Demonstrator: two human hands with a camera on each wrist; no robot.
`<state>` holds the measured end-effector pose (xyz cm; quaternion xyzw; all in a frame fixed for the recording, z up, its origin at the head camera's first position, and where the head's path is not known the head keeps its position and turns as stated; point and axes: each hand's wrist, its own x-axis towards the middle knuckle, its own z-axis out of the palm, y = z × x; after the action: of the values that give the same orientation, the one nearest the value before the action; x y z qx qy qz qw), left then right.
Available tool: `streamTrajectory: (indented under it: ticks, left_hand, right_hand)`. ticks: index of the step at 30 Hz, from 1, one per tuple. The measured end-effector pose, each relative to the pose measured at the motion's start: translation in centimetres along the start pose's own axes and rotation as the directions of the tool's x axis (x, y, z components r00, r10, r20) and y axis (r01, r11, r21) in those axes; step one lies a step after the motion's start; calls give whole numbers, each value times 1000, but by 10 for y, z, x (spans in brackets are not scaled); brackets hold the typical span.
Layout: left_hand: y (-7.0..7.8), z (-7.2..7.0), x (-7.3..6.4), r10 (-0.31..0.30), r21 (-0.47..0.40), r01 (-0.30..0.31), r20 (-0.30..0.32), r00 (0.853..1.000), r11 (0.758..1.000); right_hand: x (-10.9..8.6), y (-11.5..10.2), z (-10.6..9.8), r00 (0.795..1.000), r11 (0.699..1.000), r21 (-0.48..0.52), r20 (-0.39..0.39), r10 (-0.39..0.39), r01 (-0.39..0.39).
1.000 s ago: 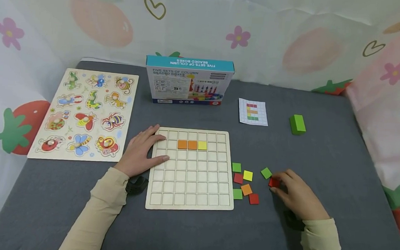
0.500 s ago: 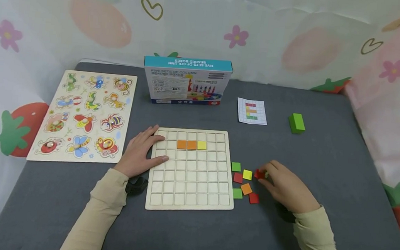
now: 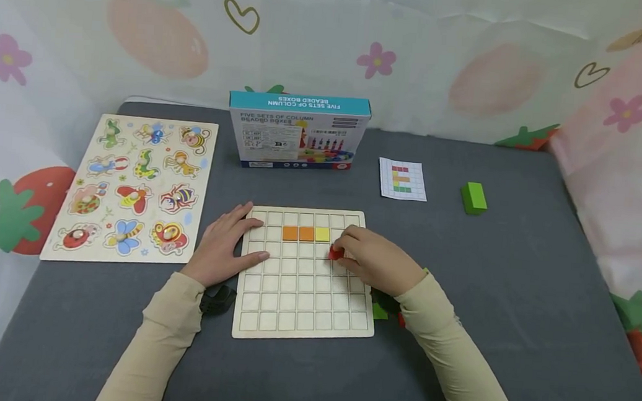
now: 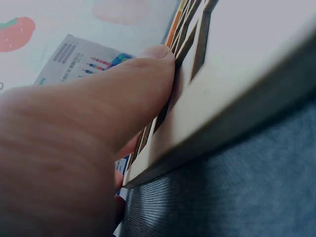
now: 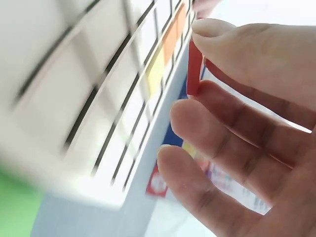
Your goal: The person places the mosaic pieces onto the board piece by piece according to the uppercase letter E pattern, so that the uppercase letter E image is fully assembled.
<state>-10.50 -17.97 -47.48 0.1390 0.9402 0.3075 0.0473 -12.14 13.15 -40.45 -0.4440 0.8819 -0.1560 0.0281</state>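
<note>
A wooden grid board [image 3: 296,286] lies on the table, with two orange tiles [image 3: 299,233] and a yellow tile [image 3: 322,234] side by side in its second row. My left hand [image 3: 225,243] rests on the board's left edge, thumb and fingers spread; in the left wrist view its thumb [image 4: 133,94] lies over the rim. Above the right part of the board, my right hand [image 3: 378,260] pinches a red square tile [image 3: 336,253]. The right wrist view shows this red tile [image 5: 194,69] on edge between thumb and forefinger, apart from the board.
Loose tiles sit right of the board, mostly hidden by my right forearm; a green tile [image 3: 380,311] shows. Behind stand a cardboard box [image 3: 298,133], a printed pattern card [image 3: 403,179] and a green block [image 3: 474,198]. An insect puzzle board [image 3: 131,190] lies at the left.
My right hand has picked the red tile off the table and carried it left, over the loose tiles, to above the board. The left hand has stayed on the board's edge.
</note>
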Motion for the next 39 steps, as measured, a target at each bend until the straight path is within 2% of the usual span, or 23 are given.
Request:
streamTrajectory:
  ticks: [6,16,25,39]
  left_hand:
    - [2,1,1,-2,9,2,9,1000,1000]
    - [3,0,2,-4,7,4,4,1000,1000]
    - [1,1,1,-4,4,4,10,1000,1000]
    - [-1,0,-1,-13,1,13,5,1000,1000]
  right_hand:
    - [33,-10,8,997,998,30,51,-54,53]
    - [61,-19,21,993,996,-17,82,-86,88]
    - [70,-26,30,987,993,-96,148,-59,74]
    - [76,-27,33,987,992,-118,161,-20,39]
